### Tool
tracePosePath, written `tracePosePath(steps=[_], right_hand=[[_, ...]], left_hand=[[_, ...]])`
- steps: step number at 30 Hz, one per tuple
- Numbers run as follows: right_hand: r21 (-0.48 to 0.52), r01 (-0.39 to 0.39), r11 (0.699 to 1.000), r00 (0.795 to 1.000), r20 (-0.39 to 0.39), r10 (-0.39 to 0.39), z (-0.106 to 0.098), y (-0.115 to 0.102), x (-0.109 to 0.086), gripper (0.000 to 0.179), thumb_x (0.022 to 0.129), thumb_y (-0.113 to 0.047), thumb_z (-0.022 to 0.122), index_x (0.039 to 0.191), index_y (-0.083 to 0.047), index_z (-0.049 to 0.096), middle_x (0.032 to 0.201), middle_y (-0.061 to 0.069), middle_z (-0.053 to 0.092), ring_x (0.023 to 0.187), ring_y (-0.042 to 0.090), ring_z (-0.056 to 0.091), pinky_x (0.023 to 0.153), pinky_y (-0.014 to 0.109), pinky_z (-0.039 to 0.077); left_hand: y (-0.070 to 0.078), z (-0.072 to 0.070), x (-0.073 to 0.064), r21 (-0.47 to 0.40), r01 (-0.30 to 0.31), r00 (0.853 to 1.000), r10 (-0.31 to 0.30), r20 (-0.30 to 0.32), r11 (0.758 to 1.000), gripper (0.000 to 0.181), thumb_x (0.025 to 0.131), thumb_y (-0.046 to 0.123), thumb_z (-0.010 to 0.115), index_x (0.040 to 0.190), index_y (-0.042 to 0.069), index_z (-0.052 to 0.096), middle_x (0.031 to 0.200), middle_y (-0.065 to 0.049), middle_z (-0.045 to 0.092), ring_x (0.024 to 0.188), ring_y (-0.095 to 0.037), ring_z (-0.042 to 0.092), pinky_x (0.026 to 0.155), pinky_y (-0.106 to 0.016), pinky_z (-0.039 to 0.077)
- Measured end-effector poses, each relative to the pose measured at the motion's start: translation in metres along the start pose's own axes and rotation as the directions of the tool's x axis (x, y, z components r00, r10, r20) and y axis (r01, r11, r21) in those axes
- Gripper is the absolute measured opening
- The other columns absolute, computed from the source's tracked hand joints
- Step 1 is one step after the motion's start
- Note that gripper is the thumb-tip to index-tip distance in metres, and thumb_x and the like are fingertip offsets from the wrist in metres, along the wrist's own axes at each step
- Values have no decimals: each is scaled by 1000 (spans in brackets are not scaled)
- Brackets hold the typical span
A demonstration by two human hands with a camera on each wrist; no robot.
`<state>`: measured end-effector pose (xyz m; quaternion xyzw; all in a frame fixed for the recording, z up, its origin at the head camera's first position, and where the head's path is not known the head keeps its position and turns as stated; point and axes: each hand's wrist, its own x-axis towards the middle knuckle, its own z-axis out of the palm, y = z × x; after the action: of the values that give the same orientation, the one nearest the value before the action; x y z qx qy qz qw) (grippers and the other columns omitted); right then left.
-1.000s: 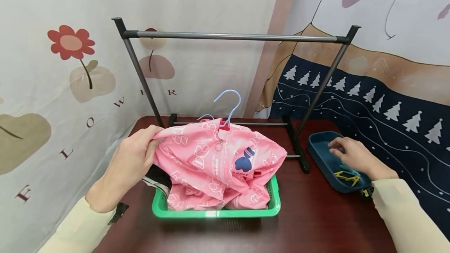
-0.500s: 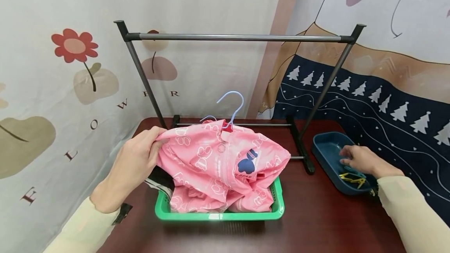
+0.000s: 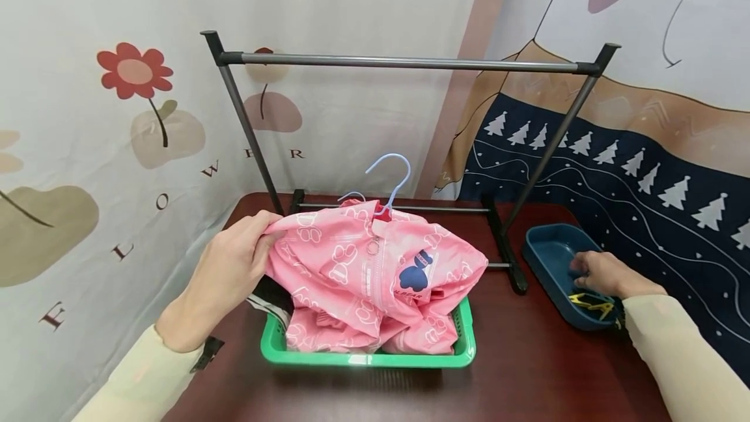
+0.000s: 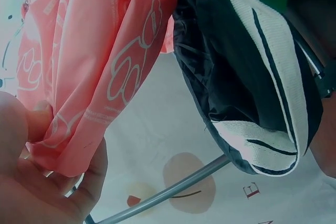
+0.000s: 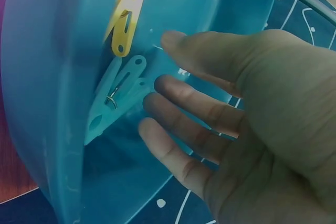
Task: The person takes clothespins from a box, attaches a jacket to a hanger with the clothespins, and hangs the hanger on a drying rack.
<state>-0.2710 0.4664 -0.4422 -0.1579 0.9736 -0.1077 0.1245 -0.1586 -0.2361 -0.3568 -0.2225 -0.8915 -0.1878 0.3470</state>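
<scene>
A pink jacket (image 3: 351, 266) with white outlines and a dark blue bear print is bunched over a green basket (image 3: 369, 360). A light blue hanger (image 3: 404, 171) pokes up from its collar. My left hand (image 3: 231, 266) pinches the jacket's left side between thumb and fingers. Over on the right, my right hand (image 3: 612, 275) reaches into a blue tray (image 3: 539, 259). In the right wrist view its fingers are loosely bent and hold nothing. Just beyond the fingertips lie turquoise clothespins (image 5: 115, 95) and yellow clothespins (image 5: 128, 14).
A grey metal clothes rack (image 3: 404, 62) stands behind the basket on the dark red table (image 3: 510, 370). A black garment with white striped trim (image 4: 262, 77) hangs over the basket's left edge. Printed curtains (image 3: 351, 12) enclose the back and sides.
My right hand has shifted slightly within the blue tray, lower over the clothespins. My left hand keeps its hold on the jacket. The whole head view has drifted a little.
</scene>
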Motion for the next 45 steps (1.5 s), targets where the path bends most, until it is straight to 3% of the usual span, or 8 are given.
tracePosePath(steps=[10, 16, 26, 32, 45], right_hand=[[-28, 2, 1000, 1000, 24, -2, 1, 1, 4, 34, 97, 1, 87, 125, 15, 76, 121, 37, 79, 114, 55, 76, 94, 62, 67], [-55, -35, 998, 998, 56, 38, 5, 2, 4, 36, 98, 1, 86, 127, 17, 75, 129, 39, 78, 122, 58, 75, 98, 63, 67], [-28, -89, 996, 995, 53, 90, 6, 0, 1, 35, 96, 3, 85, 127, 15, 75, 126, 41, 75, 103, 40, 73, 86, 54, 66], [-23, -101, 995, 993, 58, 102, 7, 0, 1, 34, 94, 7, 83, 127, 16, 75, 126, 40, 75, 99, 36, 71, 83, 47, 65], [-18, -132, 991, 990, 47, 133, 3, -2, 3, 33, 93, 8, 79, 124, 17, 75, 120, 39, 73, 95, 37, 65, 82, 46, 61]], left_hand=[[-1, 1, 1, 9, 6, 1000, -6, 16, 1000, 29, 100, -3, 86, 124, 10, 75, 97, -9, 77, 79, -18, 64, 68, -44, 62], [0, 1, -2, 2, 26, 999, -26, 32, 1000, 31, 98, -4, 87, 123, 9, 75, 99, -10, 79, 78, -17, 63, 68, -42, 64], [-1, 1, -4, 11, 21, 999, -22, 33, 1000, 32, 98, -4, 87, 124, 10, 75, 98, -9, 78, 78, -16, 63, 67, -41, 64], [-1, 1, -5, 14, 21, 999, -22, 34, 1000, 31, 99, -3, 87, 124, 10, 75, 97, -9, 78, 78, -16, 64, 67, -42, 64], [-2, 1, -1, 15, 15, 1000, -15, 25, 1000, 32, 98, -3, 88, 125, 9, 75, 98, -10, 79, 79, -18, 66, 69, -45, 66]])
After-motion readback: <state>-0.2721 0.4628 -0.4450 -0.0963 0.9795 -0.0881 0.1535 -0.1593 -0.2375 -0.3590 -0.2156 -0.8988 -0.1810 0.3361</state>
